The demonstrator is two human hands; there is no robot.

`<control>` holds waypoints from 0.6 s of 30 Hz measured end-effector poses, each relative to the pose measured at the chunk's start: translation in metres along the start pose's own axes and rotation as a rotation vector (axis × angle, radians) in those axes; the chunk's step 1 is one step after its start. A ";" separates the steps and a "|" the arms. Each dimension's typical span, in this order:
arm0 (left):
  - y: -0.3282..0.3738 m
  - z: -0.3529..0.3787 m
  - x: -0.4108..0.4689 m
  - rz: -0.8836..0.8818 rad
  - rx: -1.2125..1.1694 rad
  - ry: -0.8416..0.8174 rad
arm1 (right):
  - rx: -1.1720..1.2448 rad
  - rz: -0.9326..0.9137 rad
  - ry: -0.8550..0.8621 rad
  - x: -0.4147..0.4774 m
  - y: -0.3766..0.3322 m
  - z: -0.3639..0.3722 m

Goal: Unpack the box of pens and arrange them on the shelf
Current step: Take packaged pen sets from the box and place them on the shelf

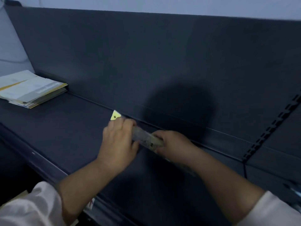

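The pack of pens (143,136) lay low over the shelf (57,128), just in front of the back panel (162,62), likely being squared against it. Both hands were curled round it, the left hand (119,142) at the end nearest a yellow tab (115,115), the right hand (172,144) at the other. Folders (31,90) sat against the back panel, well apart.

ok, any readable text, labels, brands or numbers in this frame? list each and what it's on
No text can be read in this view.
stack of papers: grey printed bands, too blurred to read.
pen pack, gripped by both hands, left hand and right hand: any print on the wrapper is too blurred to read.
yellow tab by the left hand: shows only a punched hole, no lettering.
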State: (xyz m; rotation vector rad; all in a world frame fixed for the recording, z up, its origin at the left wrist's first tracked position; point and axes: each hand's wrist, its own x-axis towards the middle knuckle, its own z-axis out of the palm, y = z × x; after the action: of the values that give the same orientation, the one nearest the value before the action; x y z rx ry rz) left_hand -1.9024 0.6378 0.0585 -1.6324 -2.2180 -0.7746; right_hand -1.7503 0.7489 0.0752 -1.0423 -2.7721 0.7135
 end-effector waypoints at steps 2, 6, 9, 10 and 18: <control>0.003 0.002 0.006 0.202 0.105 -0.086 | -0.099 -0.029 -0.040 -0.002 0.006 0.007; 0.013 0.019 0.012 0.233 0.320 -0.589 | -0.185 -0.015 -0.082 -0.011 0.019 0.017; 0.016 0.021 0.012 0.224 0.242 -0.689 | -0.180 0.027 -0.111 -0.020 0.033 0.015; 0.014 0.022 0.012 0.233 0.207 -0.684 | -0.187 0.040 -0.120 -0.024 0.038 0.013; 0.008 0.026 0.010 0.293 0.191 -0.645 | -0.088 0.115 0.058 -0.045 0.076 0.012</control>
State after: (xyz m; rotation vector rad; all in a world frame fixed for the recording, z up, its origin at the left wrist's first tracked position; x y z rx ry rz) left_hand -1.8960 0.6625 0.0445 -2.2553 -2.2439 0.0628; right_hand -1.6732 0.7652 0.0334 -1.2275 -2.7346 0.5680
